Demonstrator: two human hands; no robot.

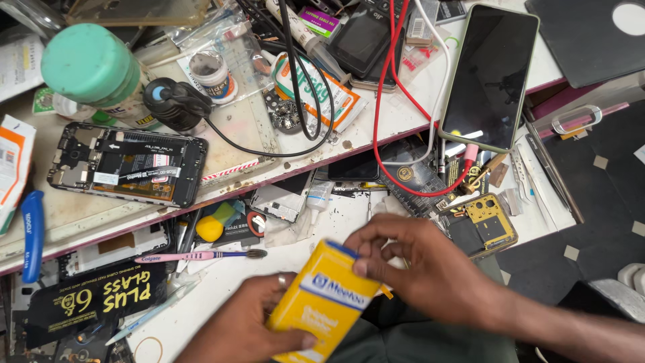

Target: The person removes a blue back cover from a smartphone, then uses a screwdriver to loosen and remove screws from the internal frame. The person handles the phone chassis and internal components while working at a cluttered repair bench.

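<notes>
Workbench [403, 117], white top w/ maroon front lip, upper tier over a lower shelf [228, 275]; both crowded, little bare surface. Large smartphone [489, 77], dark screen up, lies at the upper tier's right end, lower corner overhanging the lip, pink-tipped cable at its bottom edge. Opened phone body [127, 165], back off, battery and boards exposed, sits left on the upper tier, near the front lip. Green-capped bottle [94, 67] upright behind it. Red wire [383, 114] and black cable [295, 74] loop across the mid bench and hang over the lip. Yellow box [326, 299], small cardboard carton w/ blue-white label, held tilted in mid-air at frame bottom, centre, above the lower shelf's front edge and over the lap. Left hand [245, 329] clamped round its lower half, thumb on the front face; right hand [430, 265] pinching its top corner, fingertips at the flap end. Judged: light, thin-walled, crushes if squeezed; glossy print prob. a bit slick; best grip on the narrow side edges, not the flat faces or the flap. Gold-framed phone part [480, 225] just right of the right hand, on the shelf. Pink toothbrush [201, 255] lies flat left of the box, well apart. Blue tool handle [31, 232] at far left. Open room: only the gap toward the body; forward, the shelf clutter and hanging wires sit close.
</notes>
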